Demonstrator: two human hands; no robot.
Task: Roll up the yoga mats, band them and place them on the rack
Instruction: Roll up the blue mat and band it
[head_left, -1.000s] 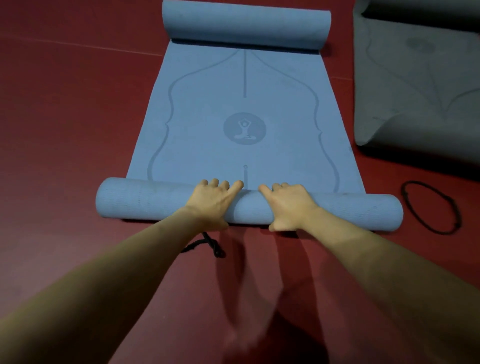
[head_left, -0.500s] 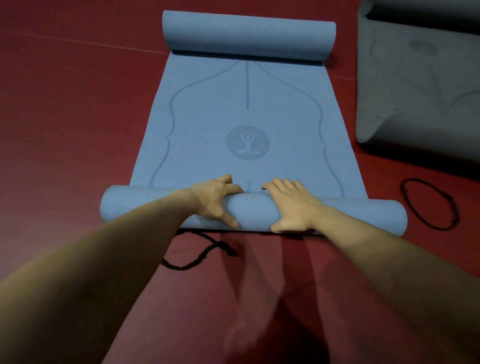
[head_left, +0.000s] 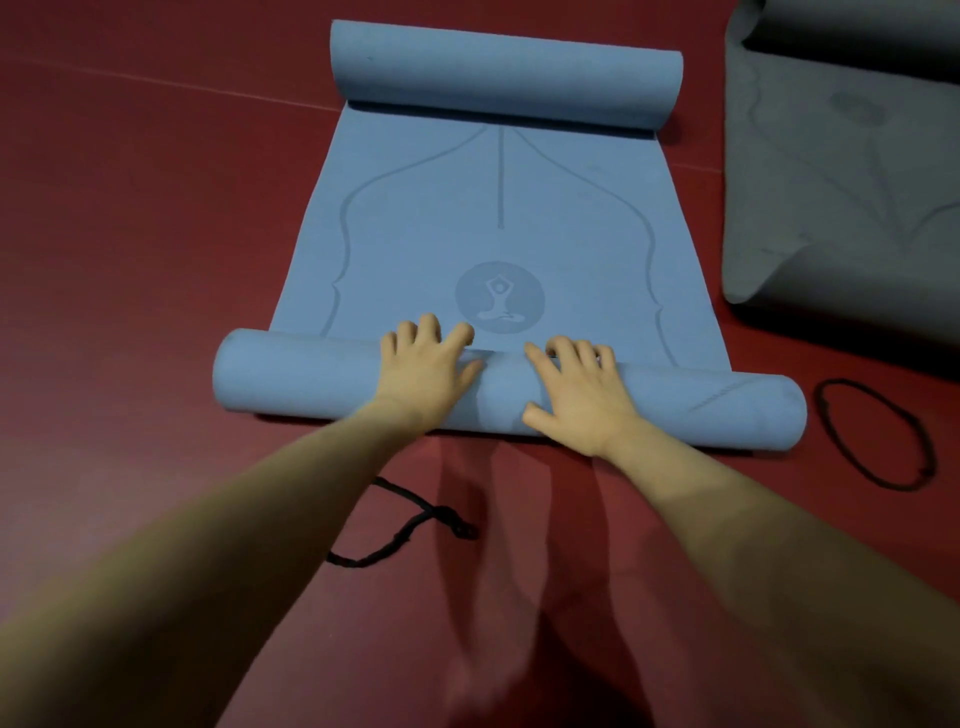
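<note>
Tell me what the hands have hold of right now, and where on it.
Both hands press on the rolled near end of the blue mat, at the roll's middle: left hand and right hand side by side, palms on top, fingers draped over its far side.

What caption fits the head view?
Both hands press the half-rolled blue yoga mat on a red floor.

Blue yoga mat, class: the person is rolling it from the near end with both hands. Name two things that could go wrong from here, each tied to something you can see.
1. Both the left hand and the right hand press near the middle of the near roll, so its unheld ends may loosen or skew.
2. The far end of the blue mat is curled into its own roll; the two rolls may meet, blocking a single tight roll.
</note>
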